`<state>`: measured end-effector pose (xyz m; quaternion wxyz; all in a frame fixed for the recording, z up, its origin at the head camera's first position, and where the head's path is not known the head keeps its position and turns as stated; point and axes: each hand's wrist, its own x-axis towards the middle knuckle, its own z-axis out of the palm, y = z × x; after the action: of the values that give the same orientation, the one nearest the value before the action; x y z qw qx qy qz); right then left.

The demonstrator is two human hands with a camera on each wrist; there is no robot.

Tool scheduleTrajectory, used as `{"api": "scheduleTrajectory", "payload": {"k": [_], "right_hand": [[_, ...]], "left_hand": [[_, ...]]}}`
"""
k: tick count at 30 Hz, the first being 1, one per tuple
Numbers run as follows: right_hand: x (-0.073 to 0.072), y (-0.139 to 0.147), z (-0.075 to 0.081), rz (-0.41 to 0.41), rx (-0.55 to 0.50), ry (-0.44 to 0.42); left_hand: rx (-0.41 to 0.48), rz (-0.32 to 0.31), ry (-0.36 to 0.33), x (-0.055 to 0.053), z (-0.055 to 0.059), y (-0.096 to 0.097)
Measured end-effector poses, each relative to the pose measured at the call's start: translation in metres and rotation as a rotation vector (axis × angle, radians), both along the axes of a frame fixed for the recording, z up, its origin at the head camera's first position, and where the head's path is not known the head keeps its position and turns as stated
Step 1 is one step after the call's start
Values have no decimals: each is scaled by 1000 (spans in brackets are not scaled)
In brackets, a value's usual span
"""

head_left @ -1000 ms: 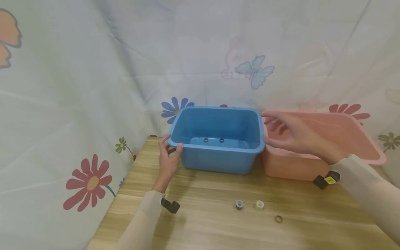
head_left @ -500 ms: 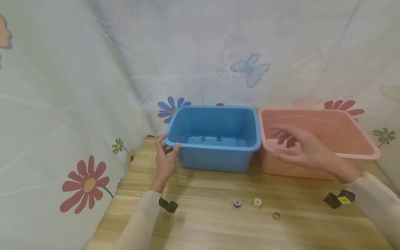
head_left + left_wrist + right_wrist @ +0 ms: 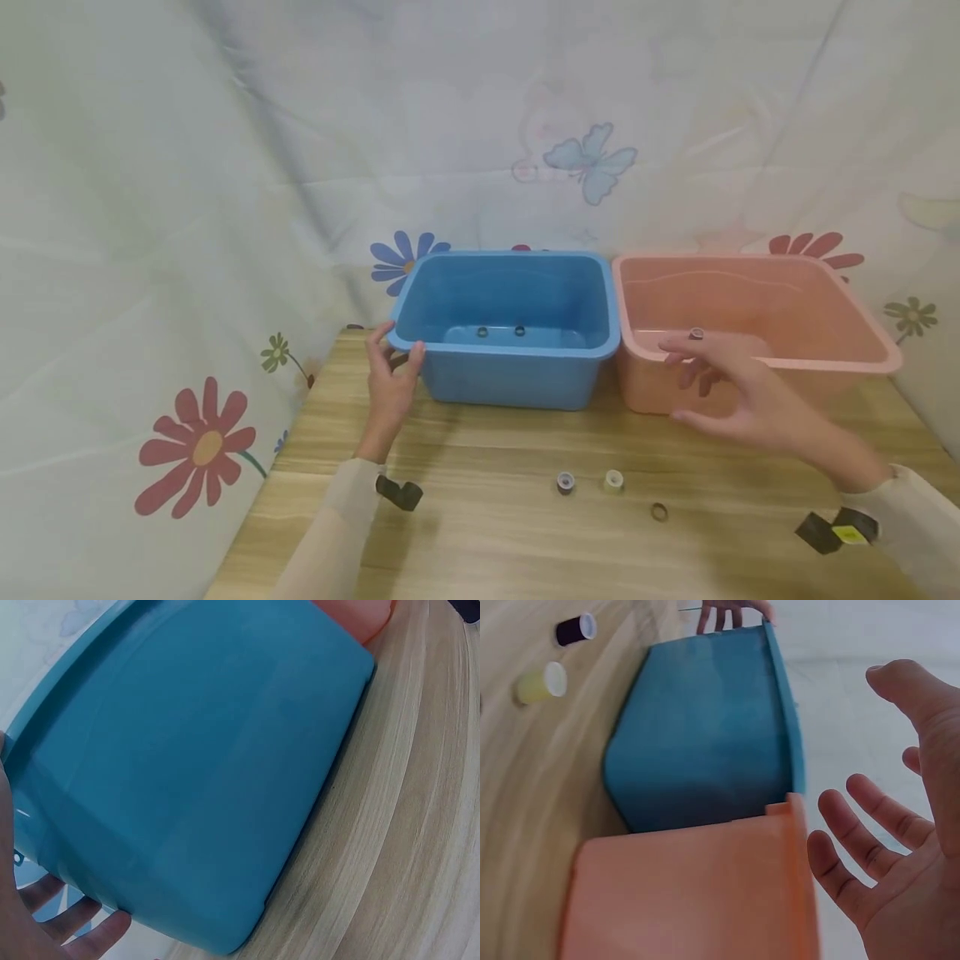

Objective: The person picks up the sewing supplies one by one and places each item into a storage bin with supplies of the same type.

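Here left hand grips the blue tub, right hand spread; only head view shows rings inside.

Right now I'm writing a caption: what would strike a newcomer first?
Probably the blue tub, its near left corner held by the left hand. The pink tub stands to its right, partly behind the right hand. Nearer on the table sit a dark cylinder, a yellow cylinder and a ring.
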<state>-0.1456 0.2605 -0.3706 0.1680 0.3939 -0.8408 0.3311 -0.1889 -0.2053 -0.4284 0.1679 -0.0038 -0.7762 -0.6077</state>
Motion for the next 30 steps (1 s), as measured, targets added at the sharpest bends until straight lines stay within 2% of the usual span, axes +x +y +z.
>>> {"api": "scheduleTrajectory", "payload": {"k": [10,18,30], "right_hand": [[20,0,-31,-31,-25,-121],[27,1,-59,-31,-41,-163],[36,9,-107,-48,70,-195]], "left_hand": [[-3,6,-1,-2,-2,-1],[0,-4,-9,-2,-2,-1],[-3,-13,-6,-2,0,0]]}}
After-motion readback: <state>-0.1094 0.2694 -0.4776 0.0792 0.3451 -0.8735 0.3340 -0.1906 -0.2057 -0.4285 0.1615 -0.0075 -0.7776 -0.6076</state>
